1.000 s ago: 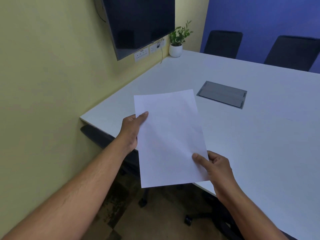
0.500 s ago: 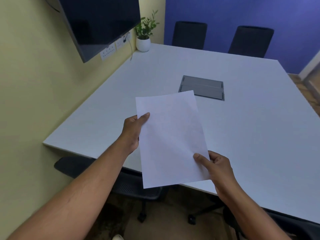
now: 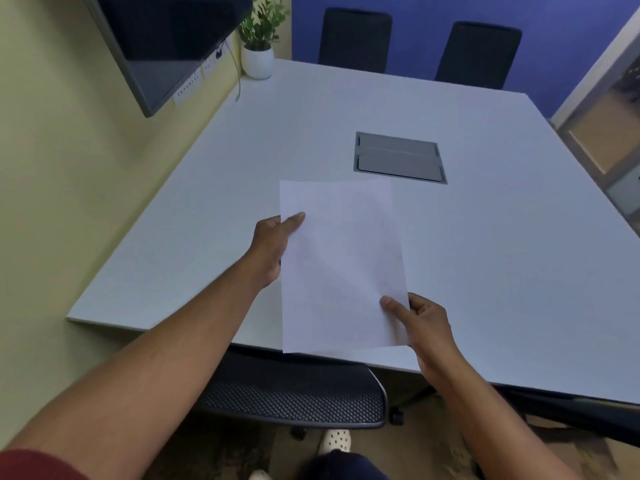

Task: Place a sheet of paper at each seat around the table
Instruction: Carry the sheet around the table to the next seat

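Note:
I hold a white sheet of paper in front of me, above the near edge of the white table. My left hand grips its left edge, thumb on top. My right hand pinches its lower right corner. It may be more than one sheet; I cannot tell. A black mesh chair is tucked under the table right below the paper. Two black chairs stand at the far side.
A grey cable hatch is set in the table's middle. A potted plant stands at the far left corner. A dark screen hangs on the yellow wall at left. A door frame is at right.
My view has swung right and moved back along the table's near edge, so the near chair now sits under the paper. Both hands keep the same hold on the sheet.

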Available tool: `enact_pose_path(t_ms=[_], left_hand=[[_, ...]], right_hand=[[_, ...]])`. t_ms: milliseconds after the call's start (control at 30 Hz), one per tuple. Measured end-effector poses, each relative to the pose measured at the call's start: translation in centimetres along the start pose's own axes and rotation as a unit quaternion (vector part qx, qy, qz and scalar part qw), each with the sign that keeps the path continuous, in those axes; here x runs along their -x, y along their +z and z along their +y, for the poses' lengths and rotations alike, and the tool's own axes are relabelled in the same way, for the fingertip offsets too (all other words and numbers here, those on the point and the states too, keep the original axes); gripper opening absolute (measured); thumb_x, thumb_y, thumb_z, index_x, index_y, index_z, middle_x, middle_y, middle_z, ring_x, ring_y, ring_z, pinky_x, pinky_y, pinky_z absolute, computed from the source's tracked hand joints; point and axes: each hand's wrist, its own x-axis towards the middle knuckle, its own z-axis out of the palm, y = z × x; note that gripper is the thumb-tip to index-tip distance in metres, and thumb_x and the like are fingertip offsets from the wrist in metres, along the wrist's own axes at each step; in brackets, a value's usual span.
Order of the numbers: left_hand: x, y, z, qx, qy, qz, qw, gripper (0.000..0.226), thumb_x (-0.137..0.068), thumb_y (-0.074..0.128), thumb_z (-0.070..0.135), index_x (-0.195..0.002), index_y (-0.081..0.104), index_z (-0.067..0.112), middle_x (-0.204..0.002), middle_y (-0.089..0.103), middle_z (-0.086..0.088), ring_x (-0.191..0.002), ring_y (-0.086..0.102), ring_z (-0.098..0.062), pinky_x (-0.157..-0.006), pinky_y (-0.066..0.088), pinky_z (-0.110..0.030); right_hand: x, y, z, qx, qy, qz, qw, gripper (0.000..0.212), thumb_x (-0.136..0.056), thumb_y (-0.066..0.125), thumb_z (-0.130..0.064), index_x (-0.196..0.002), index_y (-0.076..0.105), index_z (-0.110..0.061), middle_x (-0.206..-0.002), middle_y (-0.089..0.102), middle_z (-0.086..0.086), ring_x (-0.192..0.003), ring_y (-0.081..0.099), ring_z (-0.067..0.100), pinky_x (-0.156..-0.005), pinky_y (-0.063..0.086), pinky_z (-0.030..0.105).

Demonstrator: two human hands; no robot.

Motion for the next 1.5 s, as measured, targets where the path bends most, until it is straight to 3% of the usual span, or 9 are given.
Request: enact_pose_path(t_ms=[200,300,533,700,900,1067,1167,1333,1500], left_hand=[[-3.9,-0.5,0.6,-0.033,-0.011,0.007,0.999,0.028,-0.099,0.079,0.028,-0.119,0.078,0.007,-0.117,0.082,-0.011,-0.11,0.079,-0.032,-0.097,0.064,-0.048],[-5.2,-1.8,0.4,-0.102,-0.022,-0.022,0.994,0.031,-0.102,0.075,0.031,-0.127,0.076,0.013,-0.121,0.082,-0.006,-0.103,0.079,-0.024,-0.082,0.063,-0.037],[-8.0,-5.3,-1.6,-0.164,-0.065,-0.052,0.983,0.036,-0.1,0.07,0.007,-0.135,0.071,0.015,-0.122,0.081,-0.008,-0.1,0.079,-0.021,-0.083,0.065,-0.035],[-11.1,-7.1,-4.5,-0.234,-0.069,-0.07,0.967,0.052,-0.095,0.079,0.001,-0.144,0.064,0.013,-0.097,0.074,-0.003,-0.098,0.076,-0.021,-0.083,0.067,-0.034],[-16.0,-10.0,-7.9,-0.323,-0.033,-0.076,0.943,0.068,-0.091,0.085,0.003,-0.153,0.057,0.011,-0.097,0.068,-0.008,-0.089,0.072,-0.022,-0.084,0.066,-0.037],[-19.1,-12.0,-9.4,-0.351,-0.014,-0.068,0.934,0.069,-0.089,0.087,0.005,-0.151,0.059,0.012,-0.098,0.073,-0.011,-0.085,0.073,-0.024,-0.082,0.066,-0.038],[-20.3,-13.1,-9.9,-0.356,-0.012,-0.062,0.932,0.067,-0.088,0.088,0.004,-0.149,0.061,0.012,-0.101,0.075,-0.016,-0.084,0.072,-0.025,-0.076,0.065,-0.031],[-21.4,-14.5,-10.3,-0.369,-0.003,-0.049,0.928,0.064,-0.086,0.089,0.003,-0.144,0.064,0.013,-0.105,0.078,-0.021,-0.076,0.07,-0.021,-0.063,0.06,-0.016],[-22.4,-15.6,-11.4,-0.386,0.007,-0.053,0.921,0.067,-0.083,0.09,0.002,-0.144,0.063,0.012,-0.098,0.079,-0.017,-0.068,0.069,-0.016,-0.06,0.054,-0.01]], right_hand=[[-4.1,2.2,0.5,-0.034,0.027,-0.018,0.999,0.014,-0.095,0.08,-0.02,-0.108,0.082,-0.015,-0.1,0.085,0.001,-0.093,0.082,0.025,-0.086,0.065,0.042],[-6.7,3.4,1.2,-0.044,0.043,-0.02,0.998,0.012,-0.095,0.08,-0.021,-0.106,0.082,-0.018,-0.099,0.085,-0.001,-0.092,0.082,0.023,-0.084,0.065,0.04],[-11.4,5.8,2.6,-0.041,0.056,-0.008,0.998,0.006,-0.096,0.08,-0.02,-0.102,0.08,-0.021,-0.094,0.084,-0.006,-0.082,0.081,0.013,-0.066,0.061,0.02],[-14.6,7.5,4.8,-0.019,0.082,0.009,0.996,0.002,-0.097,0.078,-0.018,-0.099,0.078,-0.019,-0.094,0.081,-0.005,-0.075,0.078,0.006,-0.061,0.058,0.015],[-17.3,10.4,7.9,0.025,0.103,0.023,0.994,0.004,-0.094,0.081,-0.02,-0.095,0.078,-0.023,-0.098,0.081,-0.001,-0.091,0.078,0.023,-0.075,0.061,0.03],[-19.1,12.1,10.2,0.092,0.115,0.017,0.989,0.015,-0.085,0.088,-0.025,-0.092,0.08,-0.014,-0.1,0.081,0.014,-0.097,0.078,0.038,-0.093,0.063,0.055],[-20.3,12.8,11.5,0.131,0.116,-0.004,0.985,0.009,-0.086,0.086,-0.022,-0.091,0.081,-0.017,-0.096,0.083,0.009,-0.094,0.08,0.032,-0.093,0.063,0.055],[-22.0,13.8,11.9,0.22,0.103,0.0,0.97,0.019,-0.076,0.093,-0.027,-0.087,0.081,-0.016,-0.091,0.08,0.013,-0.075,0.074,0.03,-0.078,0.063,0.049],[-23.2,15.4,12.9,0.291,0.102,0.014,0.951,0.035,-0.073,0.097,-0.026,-0.093,0.073,-0.011,-0.089,0.075,0.007,-0.077,0.07,0.026,-0.071,0.058,0.035]])
